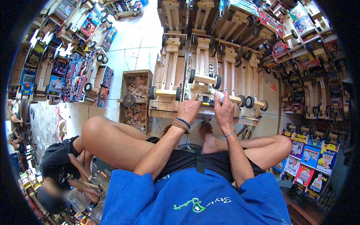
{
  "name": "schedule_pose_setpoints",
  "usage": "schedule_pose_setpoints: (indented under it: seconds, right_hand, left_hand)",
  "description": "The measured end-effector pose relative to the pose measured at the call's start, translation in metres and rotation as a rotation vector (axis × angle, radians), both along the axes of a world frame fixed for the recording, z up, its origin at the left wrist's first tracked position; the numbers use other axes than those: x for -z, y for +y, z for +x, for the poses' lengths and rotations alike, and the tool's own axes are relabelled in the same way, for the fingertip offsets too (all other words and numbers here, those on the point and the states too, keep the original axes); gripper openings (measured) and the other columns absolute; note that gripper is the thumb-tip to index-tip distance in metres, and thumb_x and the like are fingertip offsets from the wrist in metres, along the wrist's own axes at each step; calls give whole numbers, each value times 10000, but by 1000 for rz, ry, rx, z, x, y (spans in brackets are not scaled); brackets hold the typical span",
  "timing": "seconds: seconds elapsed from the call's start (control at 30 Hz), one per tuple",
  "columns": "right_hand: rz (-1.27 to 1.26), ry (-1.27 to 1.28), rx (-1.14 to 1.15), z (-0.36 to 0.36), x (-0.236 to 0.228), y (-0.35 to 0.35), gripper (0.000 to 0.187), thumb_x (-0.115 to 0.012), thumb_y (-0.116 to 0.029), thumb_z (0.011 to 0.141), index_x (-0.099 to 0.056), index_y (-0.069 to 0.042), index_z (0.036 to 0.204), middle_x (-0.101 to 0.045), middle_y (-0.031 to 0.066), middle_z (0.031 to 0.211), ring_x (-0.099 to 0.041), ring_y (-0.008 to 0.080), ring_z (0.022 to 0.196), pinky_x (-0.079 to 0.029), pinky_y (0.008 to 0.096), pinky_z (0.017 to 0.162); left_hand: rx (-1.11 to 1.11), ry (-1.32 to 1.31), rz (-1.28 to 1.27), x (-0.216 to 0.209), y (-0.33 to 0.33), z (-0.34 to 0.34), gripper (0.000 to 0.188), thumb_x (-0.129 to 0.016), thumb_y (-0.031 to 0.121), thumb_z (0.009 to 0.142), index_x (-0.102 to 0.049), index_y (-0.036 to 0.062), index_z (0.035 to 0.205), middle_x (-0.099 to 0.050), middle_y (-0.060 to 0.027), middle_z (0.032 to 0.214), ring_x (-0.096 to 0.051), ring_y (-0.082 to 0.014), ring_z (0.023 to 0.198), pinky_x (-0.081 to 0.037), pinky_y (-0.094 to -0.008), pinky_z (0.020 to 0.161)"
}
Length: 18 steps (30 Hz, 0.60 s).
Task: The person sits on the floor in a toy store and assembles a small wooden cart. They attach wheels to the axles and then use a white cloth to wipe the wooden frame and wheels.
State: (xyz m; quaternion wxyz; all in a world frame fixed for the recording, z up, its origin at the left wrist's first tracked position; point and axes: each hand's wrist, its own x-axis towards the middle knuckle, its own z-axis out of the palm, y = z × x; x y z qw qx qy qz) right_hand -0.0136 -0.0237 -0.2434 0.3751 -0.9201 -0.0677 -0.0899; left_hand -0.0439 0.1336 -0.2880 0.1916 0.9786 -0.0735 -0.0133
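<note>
Several wooden toy trucks lie upside down in a row in front of me, their rails, axle blocks and black wheels facing up. My right hand (pixel 224 112) is closed around a small white bottle (pixel 219 96), held over the end of one truck (pixel 203 60). My left hand (pixel 189 109) is closed at the near end of that same truck, beside a wheel. What its fingertips pinch, if anything, is hidden. A wooden axle block (pixel 205 79) with two wheels lies across the truck's rails, just beyond both hands.
A wooden box (pixel 122 98) of small wood pieces stands left of the trucks. Finished-looking painted toy trucks (pixel 84 77) are stacked at the left, and more (pixel 311 157) at the right. Another person (pixel 60 161) sits low at the left. My bare legs flank the work.
</note>
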Motion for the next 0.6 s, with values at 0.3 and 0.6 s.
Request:
schedule_pose_setpoints:
  seconds: [0.3,0.6]
  right_hand:
    - [3,-5,0,1,1,-2,283,-545,-289,977,-566,-7,975,-620,227,705,-627,414,663,-465,475,572]
    - [29,-34,-2,-2,-7,0,266,-560,-272,970,-559,-6,970,-611,242,700,-620,425,667,-453,489,569]
  left_hand:
    - [-7,6,-14,-1,0,0,157,-531,210,911,-662,126,932,-635,-90,866,-666,-288,743,-521,-420,606]
    - [-10,1,-62,-2,0,-1,154,-534,206,910,-659,115,919,-625,-105,847,-658,-304,751,-513,-425,614]
